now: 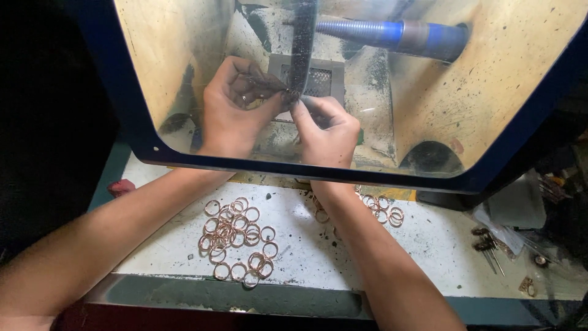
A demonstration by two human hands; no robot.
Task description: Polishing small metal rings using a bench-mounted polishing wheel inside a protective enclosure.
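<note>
Fingers of left hand (229,110) and right hand (327,132) pinched narrow on small ring (245,98), against brush wheel (302,52)

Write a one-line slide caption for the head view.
Both hands, left hand and right hand, press a small ring against a spinning polishing wheel behind a clear shield, copper-coloured rings heaped on the bench below.

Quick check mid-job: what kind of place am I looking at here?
Likely a small jewellery or metal polishing workshop: a spinning brush wheel inside a dusty hood, both hands at it, and piles of copper-coloured rings on the stained bench.
</note>
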